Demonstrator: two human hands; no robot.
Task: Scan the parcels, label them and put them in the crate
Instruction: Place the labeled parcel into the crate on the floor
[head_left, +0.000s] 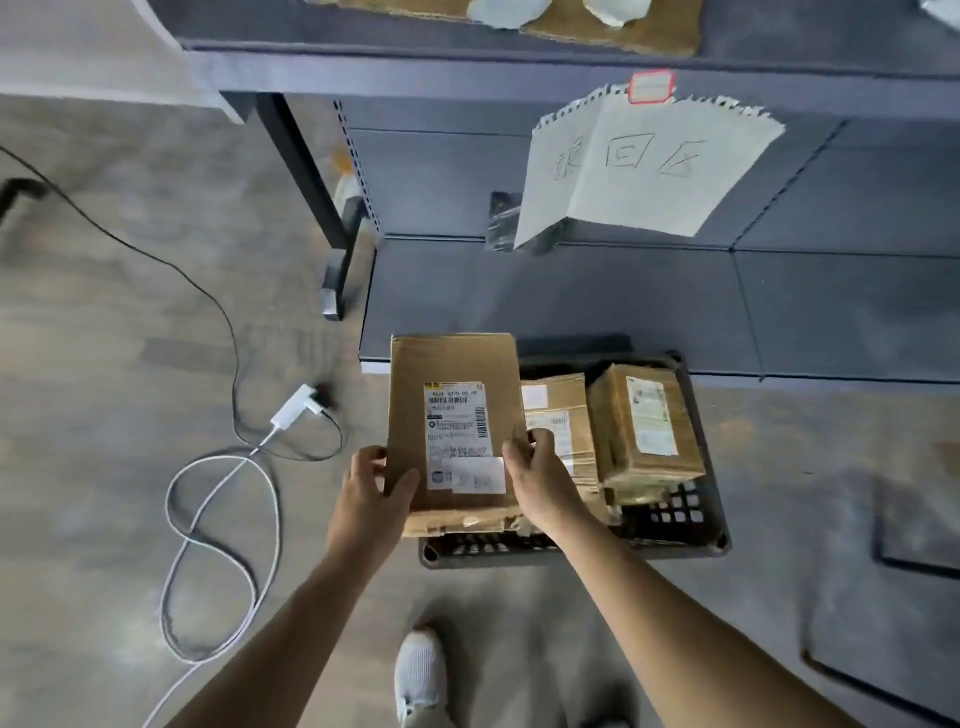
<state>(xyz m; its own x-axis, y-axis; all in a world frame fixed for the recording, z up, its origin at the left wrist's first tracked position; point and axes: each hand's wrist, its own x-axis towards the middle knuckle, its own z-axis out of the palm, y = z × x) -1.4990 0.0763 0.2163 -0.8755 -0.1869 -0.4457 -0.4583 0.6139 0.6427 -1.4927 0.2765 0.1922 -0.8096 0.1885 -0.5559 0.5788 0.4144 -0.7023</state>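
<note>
**Item in hand.** Flat brown cardboard parcel (457, 415), oblong, with a white printed shipping label (457, 421) face up and a smaller white sticker (478, 475) overlapping that label's near end.

**Hold.** Left grip (371, 493), a bare hand, is clamped on the near-left edge, thumb lying on the top face. Right grip (540, 478), also bare, is closed round the right edge near the same end. Both sit at the near end, so the parcel extends away from them.

**Position.** Held over the left part of the black plastic lattice crate (675, 552), which stands on the floor. The long axis runs from the crate's near rim to its far rim, and the left edge seems to overhang the crate's left side.

**Already in crate.** Taped brown cardboard parcel (558, 402) at the centre; squat brown cardboard box (644, 421) to the right, label up.

**Judgement.** The sticker appears applied, so only placing remains. The space under the held parcel is hidden. It likely needs lowering with a slight shift right, long axis kept as it is, beside the centre parcel. The right grip is nearer that neighbour and could get pinched.
</note>
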